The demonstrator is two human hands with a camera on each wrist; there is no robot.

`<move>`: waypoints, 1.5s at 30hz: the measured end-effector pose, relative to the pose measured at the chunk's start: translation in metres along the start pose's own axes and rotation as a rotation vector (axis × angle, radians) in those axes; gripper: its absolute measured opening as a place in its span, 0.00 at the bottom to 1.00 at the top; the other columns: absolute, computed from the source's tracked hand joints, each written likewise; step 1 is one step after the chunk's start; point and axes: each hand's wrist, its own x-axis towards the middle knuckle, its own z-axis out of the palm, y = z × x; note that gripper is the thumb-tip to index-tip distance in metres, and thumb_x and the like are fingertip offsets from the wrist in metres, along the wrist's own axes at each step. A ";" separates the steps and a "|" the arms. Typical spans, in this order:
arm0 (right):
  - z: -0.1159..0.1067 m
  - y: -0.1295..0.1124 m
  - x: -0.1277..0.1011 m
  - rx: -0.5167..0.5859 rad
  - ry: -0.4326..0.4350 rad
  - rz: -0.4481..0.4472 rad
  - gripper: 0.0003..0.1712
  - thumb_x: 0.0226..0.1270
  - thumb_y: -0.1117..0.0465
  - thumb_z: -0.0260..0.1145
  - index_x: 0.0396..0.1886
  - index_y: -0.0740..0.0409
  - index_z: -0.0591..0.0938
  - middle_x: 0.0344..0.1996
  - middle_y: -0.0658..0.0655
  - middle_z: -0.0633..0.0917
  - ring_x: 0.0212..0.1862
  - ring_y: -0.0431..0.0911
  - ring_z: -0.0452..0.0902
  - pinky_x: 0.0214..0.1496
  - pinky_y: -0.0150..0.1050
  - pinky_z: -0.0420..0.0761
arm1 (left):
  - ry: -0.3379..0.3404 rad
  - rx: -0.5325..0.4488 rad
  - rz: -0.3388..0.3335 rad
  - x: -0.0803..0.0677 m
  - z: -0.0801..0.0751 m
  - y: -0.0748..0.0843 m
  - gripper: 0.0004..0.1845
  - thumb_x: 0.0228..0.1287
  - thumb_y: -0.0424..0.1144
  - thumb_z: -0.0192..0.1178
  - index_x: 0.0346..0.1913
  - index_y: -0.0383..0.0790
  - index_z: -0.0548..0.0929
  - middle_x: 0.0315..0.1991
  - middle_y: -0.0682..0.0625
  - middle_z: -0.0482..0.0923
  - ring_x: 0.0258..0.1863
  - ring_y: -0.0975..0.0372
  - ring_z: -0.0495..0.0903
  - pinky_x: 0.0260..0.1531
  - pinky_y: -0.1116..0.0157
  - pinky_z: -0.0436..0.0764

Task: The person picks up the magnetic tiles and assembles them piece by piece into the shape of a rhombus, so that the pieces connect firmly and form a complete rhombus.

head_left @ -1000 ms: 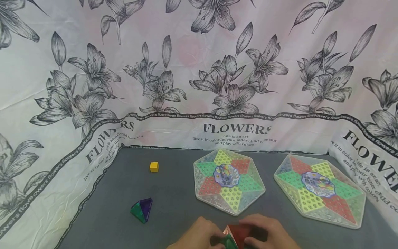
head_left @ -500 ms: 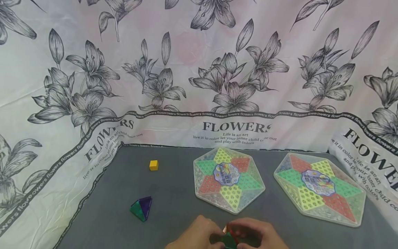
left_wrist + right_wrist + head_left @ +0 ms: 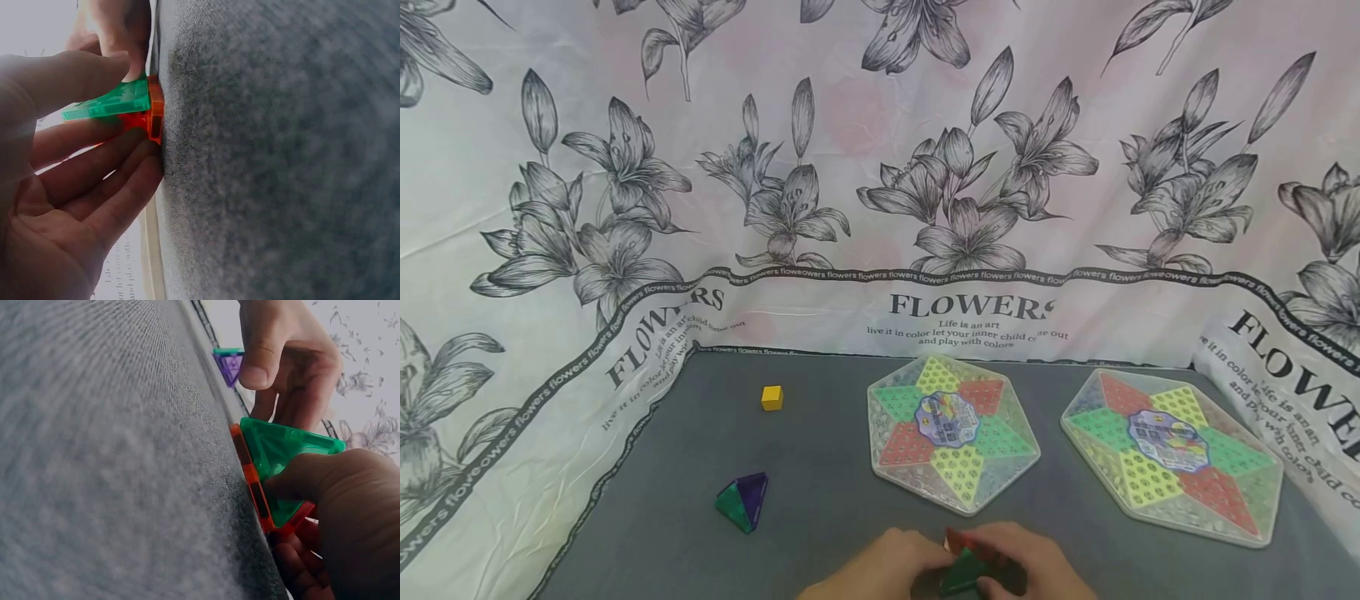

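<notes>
In the head view, both hands meet at the near middle of the grey table around a small shape of translucent magnetic tiles. A green triangular tile leans against red tiles, and an orange-red tile lies along the table surface as its base. My right hand pinches the shape, its thumb pressed on the green face and its fingers behind. My left hand is beside it, fingers fairly straight and close to the red side; its thumb stands apart from the green tile in the right wrist view. Fingers hide parts of the tiles.
A green and purple tile pyramid stands on the left of the table, with a yellow cube farther back. Two hexagonal Chinese checkers sets, one central and one right, lie beyond the hands. Flower-printed cloth borders the table.
The tile shape has turned, so more of its green face shows in the head view. The right hand has moved slightly left, closer to the left hand. The other objects keep their places.
</notes>
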 end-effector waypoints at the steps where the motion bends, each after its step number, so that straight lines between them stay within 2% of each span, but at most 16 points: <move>1: -0.001 0.000 0.000 -0.011 0.001 0.012 0.28 0.76 0.59 0.76 0.73 0.47 0.83 0.58 0.47 0.90 0.54 0.34 0.85 0.46 0.35 0.88 | -0.013 -0.008 -0.002 0.000 -0.001 0.001 0.20 0.73 0.46 0.75 0.64 0.49 0.89 0.50 0.64 0.91 0.42 0.84 0.79 0.44 0.82 0.79; 6: -0.002 0.002 -0.001 -0.026 -0.011 0.028 0.27 0.76 0.55 0.76 0.73 0.45 0.83 0.58 0.45 0.90 0.53 0.33 0.84 0.46 0.34 0.87 | -0.038 -0.022 -0.005 0.000 -0.002 0.003 0.21 0.75 0.47 0.72 0.67 0.48 0.87 0.52 0.64 0.91 0.42 0.83 0.79 0.44 0.81 0.79; 11: -0.001 0.003 -0.001 -0.061 0.008 -0.013 0.29 0.75 0.56 0.77 0.73 0.46 0.83 0.57 0.45 0.90 0.51 0.33 0.84 0.43 0.33 0.86 | -0.029 -0.001 0.031 -0.001 -0.002 0.004 0.21 0.76 0.47 0.72 0.67 0.48 0.87 0.53 0.63 0.91 0.44 0.84 0.79 0.44 0.82 0.79; 14: 0.000 0.003 0.000 -0.086 0.021 -0.035 0.30 0.74 0.57 0.78 0.73 0.46 0.83 0.57 0.45 0.90 0.51 0.33 0.84 0.42 0.33 0.86 | -0.030 -0.045 0.047 -0.004 -0.004 0.004 0.19 0.78 0.47 0.70 0.67 0.49 0.87 0.53 0.63 0.91 0.44 0.84 0.80 0.46 0.81 0.80; 16: 0.001 0.003 0.001 -0.105 0.023 -0.044 0.30 0.74 0.56 0.78 0.73 0.45 0.83 0.56 0.44 0.90 0.51 0.33 0.84 0.42 0.33 0.86 | -0.020 -0.056 0.056 -0.008 -0.008 0.004 0.18 0.79 0.45 0.69 0.66 0.49 0.87 0.53 0.64 0.90 0.47 0.84 0.81 0.49 0.80 0.81; 19: 0.000 0.006 0.001 -0.145 0.020 -0.053 0.30 0.73 0.55 0.79 0.73 0.44 0.83 0.56 0.43 0.90 0.52 0.33 0.84 0.44 0.33 0.86 | 0.035 -0.005 0.072 -0.019 -0.015 0.001 0.17 0.78 0.41 0.69 0.65 0.47 0.88 0.55 0.61 0.91 0.52 0.80 0.83 0.54 0.78 0.82; 21: -0.002 0.008 -0.001 -0.170 0.021 -0.060 0.30 0.72 0.55 0.79 0.72 0.44 0.83 0.55 0.43 0.90 0.52 0.34 0.84 0.45 0.33 0.86 | 0.103 0.039 0.072 -0.030 -0.022 -0.001 0.18 0.77 0.39 0.70 0.65 0.43 0.88 0.57 0.56 0.91 0.57 0.75 0.85 0.57 0.76 0.83; 23: -0.005 0.010 -0.005 -0.184 0.019 -0.058 0.30 0.72 0.56 0.80 0.71 0.45 0.84 0.54 0.45 0.90 0.52 0.34 0.85 0.44 0.34 0.86 | 0.183 0.040 0.065 -0.044 -0.030 -0.003 0.18 0.77 0.38 0.71 0.65 0.40 0.88 0.58 0.50 0.92 0.58 0.69 0.87 0.57 0.71 0.86; 26: -0.011 0.012 -0.012 -0.190 0.019 -0.025 0.29 0.72 0.55 0.80 0.70 0.44 0.84 0.55 0.45 0.90 0.52 0.34 0.85 0.43 0.34 0.86 | 0.304 -0.026 0.039 -0.069 -0.042 -0.005 0.18 0.76 0.38 0.71 0.65 0.40 0.88 0.59 0.46 0.92 0.59 0.62 0.90 0.56 0.63 0.89; 29: -0.018 0.013 -0.019 -0.189 0.024 0.022 0.28 0.72 0.53 0.79 0.70 0.42 0.85 0.56 0.44 0.90 0.54 0.33 0.84 0.44 0.33 0.86 | 0.426 -0.082 0.032 -0.096 -0.055 -0.008 0.19 0.75 0.36 0.71 0.66 0.44 0.88 0.59 0.46 0.92 0.58 0.59 0.91 0.54 0.58 0.91; 32: -0.023 0.014 -0.025 -0.196 0.031 0.043 0.29 0.72 0.54 0.79 0.71 0.42 0.84 0.56 0.43 0.90 0.55 0.33 0.84 0.45 0.33 0.87 | 0.555 -0.133 0.025 -0.124 -0.066 -0.012 0.22 0.72 0.30 0.72 0.67 0.45 0.88 0.59 0.48 0.91 0.58 0.58 0.91 0.54 0.59 0.91; 34: -0.026 0.014 -0.028 -0.212 0.044 0.034 0.30 0.71 0.55 0.80 0.71 0.42 0.84 0.56 0.43 0.89 0.55 0.33 0.84 0.45 0.33 0.87 | 0.629 -0.172 0.013 -0.142 -0.073 -0.015 0.24 0.70 0.26 0.72 0.66 0.43 0.88 0.60 0.48 0.91 0.59 0.59 0.91 0.56 0.62 0.90; 38: -0.032 0.016 -0.033 -0.236 0.069 0.005 0.31 0.70 0.58 0.81 0.71 0.43 0.84 0.55 0.43 0.90 0.53 0.34 0.85 0.44 0.33 0.87 | 0.720 -0.195 -0.064 -0.174 -0.087 -0.024 0.26 0.67 0.22 0.72 0.66 0.39 0.87 0.62 0.49 0.91 0.61 0.63 0.89 0.60 0.68 0.87; 40: -0.034 0.017 -0.035 -0.238 0.070 -0.001 0.32 0.69 0.59 0.81 0.71 0.43 0.84 0.55 0.43 0.90 0.52 0.34 0.85 0.43 0.33 0.86 | 0.749 -0.162 -0.094 -0.187 -0.093 -0.032 0.27 0.66 0.21 0.73 0.67 0.36 0.86 0.62 0.48 0.90 0.62 0.63 0.88 0.60 0.69 0.86; 45: -0.040 0.017 -0.040 -0.222 0.049 0.017 0.31 0.70 0.61 0.79 0.71 0.44 0.84 0.55 0.43 0.89 0.52 0.32 0.84 0.42 0.32 0.86 | 0.820 -0.109 -0.215 -0.205 -0.103 -0.051 0.27 0.66 0.23 0.74 0.68 0.34 0.85 0.62 0.50 0.90 0.61 0.68 0.88 0.58 0.71 0.86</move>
